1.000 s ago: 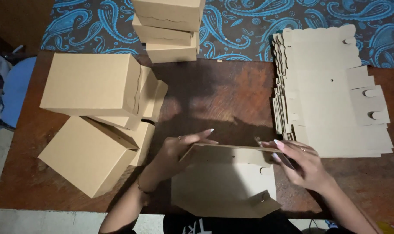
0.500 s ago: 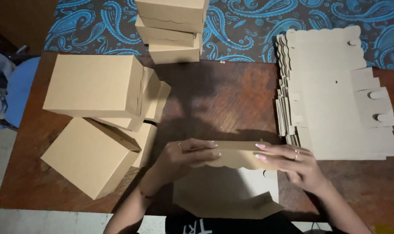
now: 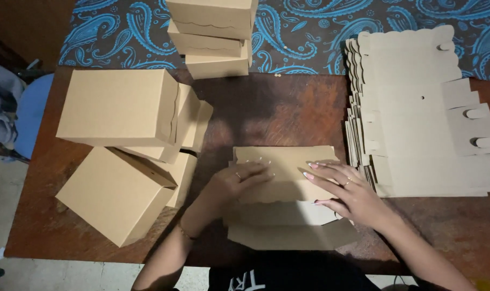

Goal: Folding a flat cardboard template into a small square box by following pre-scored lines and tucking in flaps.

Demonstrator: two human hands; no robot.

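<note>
Fingers of both hands are lying spread flat, pressing a folded cardboard box blank onto the desk at lower centre; creasing appears underway, flaps needing raising next.

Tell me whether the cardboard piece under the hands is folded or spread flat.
Folded: the cardboard piece has a panel doubled over itself, pressed down by the left hand and right hand.

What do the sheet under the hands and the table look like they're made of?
The flat box blank under the left hand and right hand looks like matte brown cardboard: plain tan face, die-cut scalloped edge, crisp fold lines. The table seems dark reddish wood or wood-look laminate, with mottled grain and a slight sheen.
</note>
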